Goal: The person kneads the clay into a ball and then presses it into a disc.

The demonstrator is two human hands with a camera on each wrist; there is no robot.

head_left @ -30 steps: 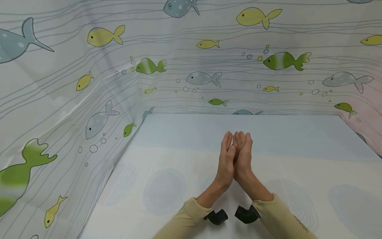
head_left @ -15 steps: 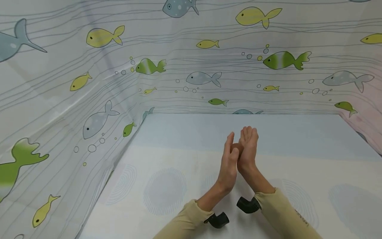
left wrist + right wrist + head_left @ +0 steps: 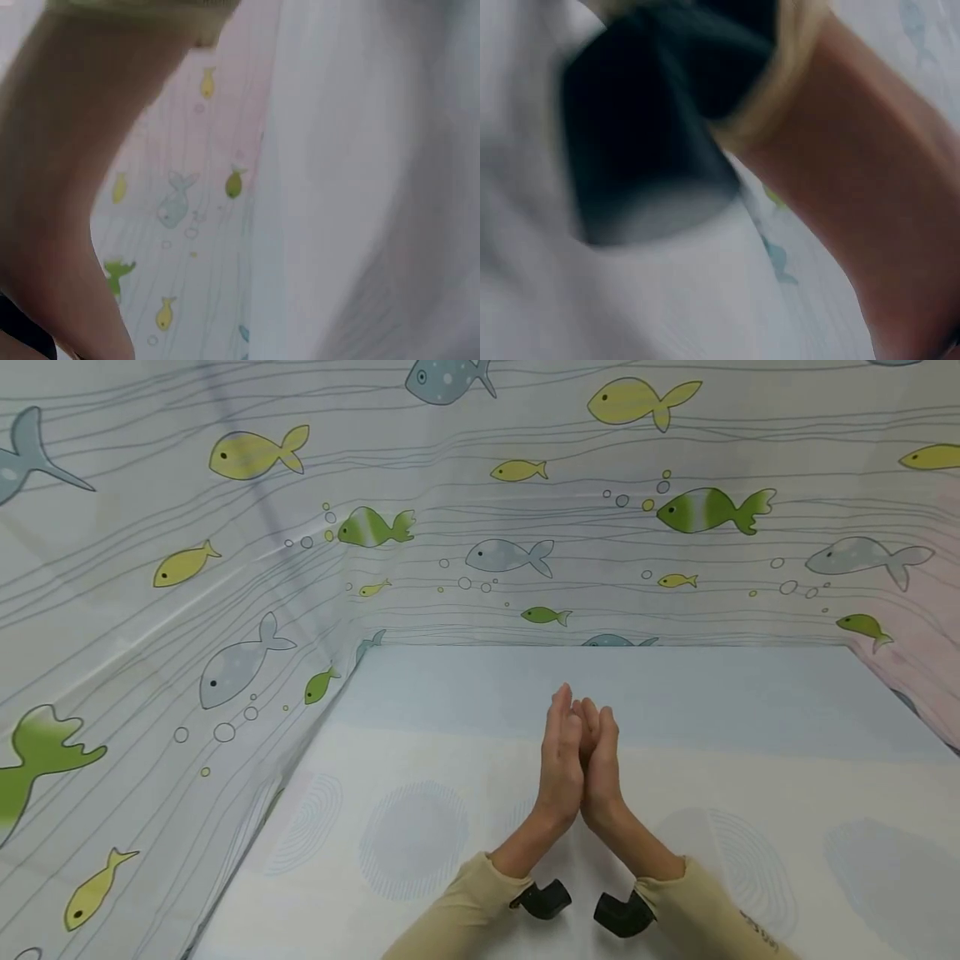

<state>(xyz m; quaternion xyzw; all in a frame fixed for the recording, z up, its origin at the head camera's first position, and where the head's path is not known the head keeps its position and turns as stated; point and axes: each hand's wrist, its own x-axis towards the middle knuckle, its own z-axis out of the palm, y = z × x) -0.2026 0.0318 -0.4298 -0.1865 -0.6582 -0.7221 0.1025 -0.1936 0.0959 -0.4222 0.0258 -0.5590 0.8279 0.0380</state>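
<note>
Both hands stand upright above the white tabletop in the head view, palms facing each other. The left hand (image 3: pixel 559 768) is against the right hand (image 3: pixel 603 768), with the heels of the palms touching. Fingers on both hands are extended and point away from the person. Only a narrow dark gap shows between the upper palms; whether a small thing lies inside cannot be told. In the left wrist view a bare forearm (image 3: pixel 67 172) fills the left side. The right wrist view shows a blurred forearm (image 3: pixel 870 165) beside a black wrist-worn piece (image 3: pixel 645 127).
The tabletop (image 3: pixel 465 693) has a pale blue band at the back and pale circle prints. A fish-print curtain (image 3: pixel 450 485) hangs behind and along the left side. Black curved pieces sit at the left cuff (image 3: pixel 547 902) and right cuff (image 3: pixel 624 914).
The hands slid lengthwise against each other: the right moved forward, then back toward the person, while the left ended farther forward. A brownish patch showed between the palms half a second ago.
</note>
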